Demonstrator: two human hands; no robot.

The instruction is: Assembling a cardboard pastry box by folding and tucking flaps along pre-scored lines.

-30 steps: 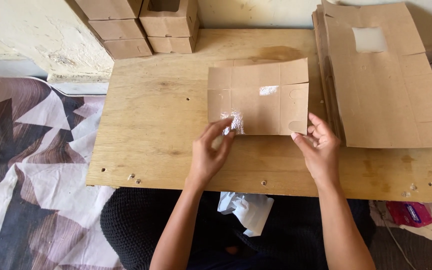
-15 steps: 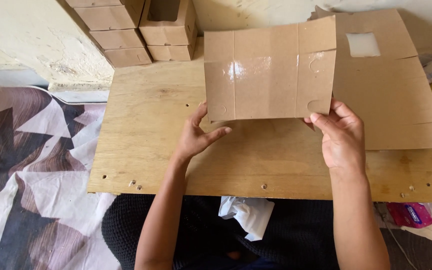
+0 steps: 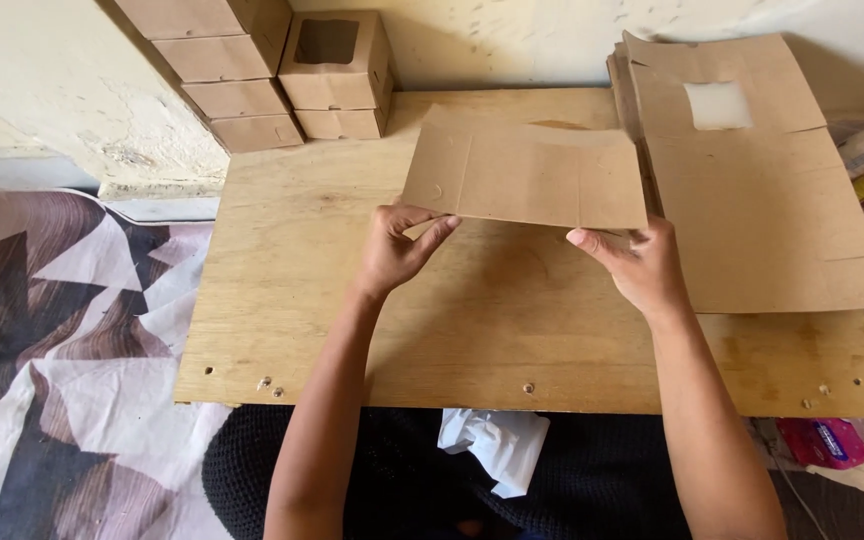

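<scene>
left hand grip clamped on brown cardboard sheet lower left edge | right hand grip pinching its lower right | sheet raised above bare counter middle | flat cardboard stack right | windowed brown boxes rear left

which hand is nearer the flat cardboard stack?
Right. The right hand is beside the stack's left edge; the left hand is across the held sheet, farther away.

Box blank: matt brown cardboard, smooth.
Tabletop: pale raw plywood, grainy, unvarnished.
Wall: rough, chipped plaster.
Floor cloth: soft patterned fabric.
</scene>
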